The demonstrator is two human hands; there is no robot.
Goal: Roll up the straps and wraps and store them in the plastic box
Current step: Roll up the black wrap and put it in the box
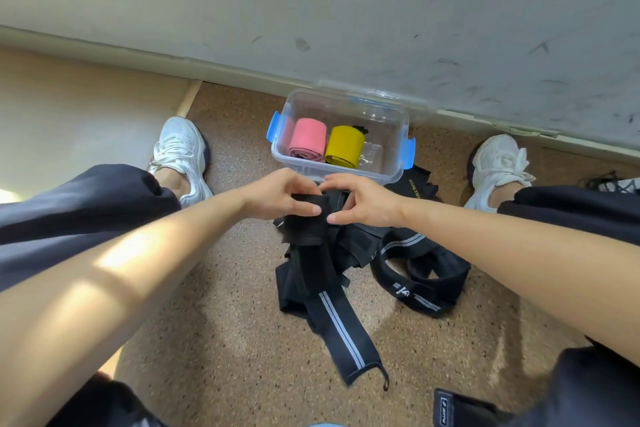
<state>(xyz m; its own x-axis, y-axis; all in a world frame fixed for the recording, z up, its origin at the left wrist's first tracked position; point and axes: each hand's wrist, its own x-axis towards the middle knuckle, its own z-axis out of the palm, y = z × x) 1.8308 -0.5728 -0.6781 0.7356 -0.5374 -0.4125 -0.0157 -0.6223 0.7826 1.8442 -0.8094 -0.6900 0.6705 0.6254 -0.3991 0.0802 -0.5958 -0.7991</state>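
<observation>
Seated on a speckled brown floor (214, 340), I reach both forearms forward between my knees. Nearest to me, well short of my right hand and close to the lower edge of the frame, a short black strap (450, 407) with a small white label lies on the floor. Closer to my hands, the loose tail of a black wrap (341, 326), marked with two pale grey stripes, runs down from them and ends flat on the floor. Just right of that tail, beneath my right hand, a pile of black straps (412, 274) lies tangled, some of them bearing white print.

My left hand (280, 196) grips the rolled upper part of the black wrap, with the fingers curled over its top and the thumb pressed across its front. My right hand (363, 203) meets it from the other side, fingers curled over the top of the roll and thumb tip at its right edge. The fingertips of the two hands touch above the roll.

Just beyond my hands stands the plastic box (393, 166), clear with blue clips and open at the top. Inside it, a pink roll (308, 139) and a yellow roll (346, 146) lie side by side, touching, toward the left of the box. A white shoe (180, 149) sits well out to the left of my left hand, and a second white shoe (498, 163) sits well out to the right of my right hand. Farthest off, behind the box, rises a scuffed pale wall (346, 10).
</observation>
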